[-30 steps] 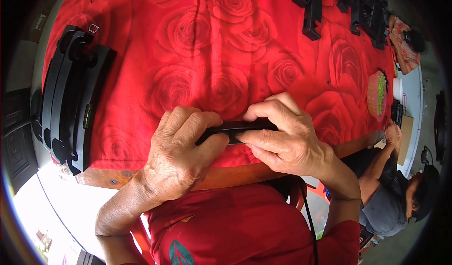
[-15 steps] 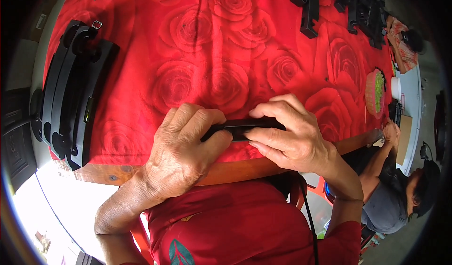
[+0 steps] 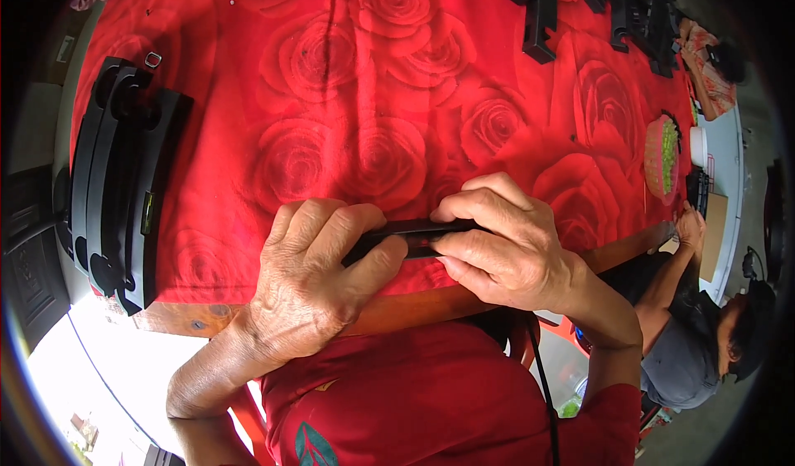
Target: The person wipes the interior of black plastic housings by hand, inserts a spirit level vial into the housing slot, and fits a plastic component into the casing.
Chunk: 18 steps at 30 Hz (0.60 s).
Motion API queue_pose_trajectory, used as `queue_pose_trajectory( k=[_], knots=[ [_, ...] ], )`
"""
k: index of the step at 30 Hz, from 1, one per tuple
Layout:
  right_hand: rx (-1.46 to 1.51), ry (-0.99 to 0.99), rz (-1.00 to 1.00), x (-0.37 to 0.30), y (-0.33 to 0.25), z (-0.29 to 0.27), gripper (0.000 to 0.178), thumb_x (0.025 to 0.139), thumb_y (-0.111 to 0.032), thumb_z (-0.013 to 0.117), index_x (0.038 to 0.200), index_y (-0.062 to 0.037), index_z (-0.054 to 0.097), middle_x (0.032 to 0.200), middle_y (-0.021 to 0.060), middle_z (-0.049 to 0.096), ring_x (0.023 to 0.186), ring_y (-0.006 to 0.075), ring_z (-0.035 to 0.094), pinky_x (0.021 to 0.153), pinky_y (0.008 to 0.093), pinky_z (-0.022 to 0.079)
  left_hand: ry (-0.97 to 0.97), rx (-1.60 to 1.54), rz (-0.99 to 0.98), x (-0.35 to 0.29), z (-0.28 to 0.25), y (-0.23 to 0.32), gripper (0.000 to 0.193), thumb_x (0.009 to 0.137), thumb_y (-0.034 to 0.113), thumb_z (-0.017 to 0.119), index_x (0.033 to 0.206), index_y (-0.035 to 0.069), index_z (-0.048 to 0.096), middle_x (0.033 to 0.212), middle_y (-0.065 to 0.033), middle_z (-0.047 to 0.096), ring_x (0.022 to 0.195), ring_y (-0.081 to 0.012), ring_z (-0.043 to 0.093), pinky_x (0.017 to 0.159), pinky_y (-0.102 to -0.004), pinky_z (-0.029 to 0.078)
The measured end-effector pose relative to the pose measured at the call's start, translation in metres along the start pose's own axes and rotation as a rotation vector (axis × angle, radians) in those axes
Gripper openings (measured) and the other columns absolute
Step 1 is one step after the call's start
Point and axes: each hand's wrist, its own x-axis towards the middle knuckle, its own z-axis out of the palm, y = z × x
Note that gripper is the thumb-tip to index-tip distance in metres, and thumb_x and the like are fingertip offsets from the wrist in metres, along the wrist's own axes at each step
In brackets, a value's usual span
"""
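Observation:
A slim black plastic bar (image 3: pixel 418 240) spans the gap between my two hands, just above the table's near edge. My left hand (image 3: pixel 319 263) grips its left end, thumb on the near side and fingers curled over the far side. At the other end, my right hand (image 3: pixel 507 246) pinches the bar between the fingertips and thumb. Most of the bar's ends are covered by my fingers, and its exact kind does not show. Several long, curved black plastic parts (image 3: pixel 101 176) lie side by side at the table's left edge, near my left forearm.
The table wears a red rose-print cloth (image 3: pixel 331 159) over a wooden edge (image 3: pixel 207 321). More black parts (image 3: pixel 540 23) are heaped at the far right. A pink basket with green contents (image 3: pixel 661 159) stands on the right, beside a white container (image 3: pixel 698 146). Two other people sit along the right side.
My hands still hold the black bar; its tilt has shifted slightly. The whole view has moved a little, so the table things sit slightly further left.

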Motion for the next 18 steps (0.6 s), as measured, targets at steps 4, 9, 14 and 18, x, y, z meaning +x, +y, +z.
queue_pose_trajectory(
  k=[4, 9, 14, 18],
  knots=[
    [0.037, -0.023, 0.022, 0.002, -0.003, -0.007, 0.021, 0.071, -0.002, 0.085, 0.088, -0.0045, 0.074, 0.104, 0.0081, 0.068, 0.092, 0.0251, 0.066, 0.067, 0.0345, 0.056, -0.016, 0.055, 0.046, -0.001, -0.004, 0.004, 0.035, 0.072, 0.014, 0.08, 0.106, 0.015, 0.077, 0.109, -0.0057, 0.066, 0.093, -0.0254, 0.064, 0.08, -0.0411, 0.049],
    [0.019, -0.045, 0.05, -0.003, -0.003, -0.013, 0.024, 0.071, -0.002, 0.086, 0.091, -0.0051, 0.075, 0.103, 0.0083, 0.067, 0.091, 0.025, 0.066, 0.067, 0.0348, 0.057, -0.046, 0.025, 0.054, 0.002, -0.005, 0.0, 0.039, 0.071, 0.018, 0.08, 0.11, 0.016, 0.078, 0.112, -0.0067, 0.065, 0.094, -0.0258, 0.064, 0.08, -0.0413, 0.049],
    [-0.014, -0.021, 0.011, -0.006, 0.002, -0.01, 0.024, 0.069, 0.0, 0.085, 0.09, -0.0063, 0.074, 0.102, 0.0077, 0.067, 0.087, 0.0235, 0.066, 0.063, 0.0331, 0.055, -0.135, 0.051, 0.095, 0.01, -0.012, -0.003, 0.027, 0.077, 0.016, 0.079, 0.104, 0.017, 0.074, 0.111, -0.0059, 0.064, 0.095, -0.0218, 0.064, 0.078, -0.0376, 0.052],
    [-0.003, -0.002, -0.029, -0.01, 0.007, -0.007, 0.03, 0.067, -0.002, 0.089, 0.094, -0.0063, 0.077, 0.102, 0.0102, 0.07, 0.085, 0.0254, 0.067, 0.06, 0.0337, 0.053, -0.188, 0.004, 0.05, 0.018, -0.016, 0.002, 0.026, 0.077, 0.015, 0.078, 0.103, 0.016, 0.074, 0.111, -0.0064, 0.064, 0.096, -0.0223, 0.064, 0.078, -0.0372, 0.053]
  ],
)
